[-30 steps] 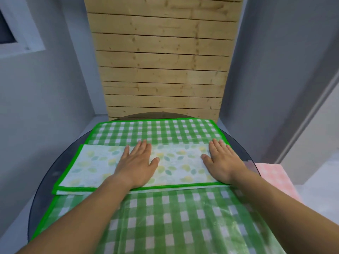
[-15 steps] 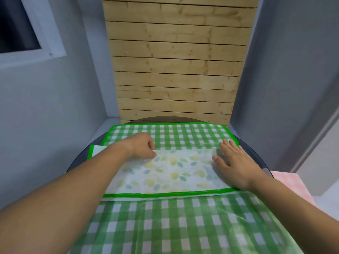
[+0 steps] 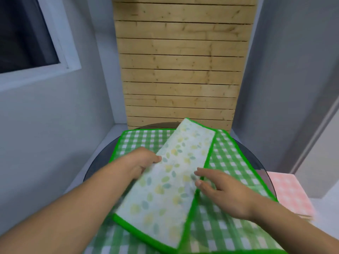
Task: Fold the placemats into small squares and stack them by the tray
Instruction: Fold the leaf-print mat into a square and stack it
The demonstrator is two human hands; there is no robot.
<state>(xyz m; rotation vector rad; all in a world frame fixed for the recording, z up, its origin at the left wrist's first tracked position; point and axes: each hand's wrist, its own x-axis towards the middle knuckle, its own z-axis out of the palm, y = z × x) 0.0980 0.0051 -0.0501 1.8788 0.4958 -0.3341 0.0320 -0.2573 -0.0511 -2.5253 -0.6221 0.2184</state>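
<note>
Leaf-print placemat [image 3: 172, 180] is slanting toward one o'clock
Left hand [image 3: 141, 165] is gripping its nine-o'clock edge; right hand [image 3: 225, 191] (fingers loose) is touching the three-o'clock edge.

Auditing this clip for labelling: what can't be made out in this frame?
Head view only.
- tray: outside the frame.
- left hand: fingers under the leaf-print placemat, so its grip is partly hidden.
- right hand: motion-blurred; contact with the placemat unclear.
- pink checked cloth: blurred; layer count unreadable.

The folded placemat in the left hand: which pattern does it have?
The folded placemat has pale leaves, green border; head view.
</note>
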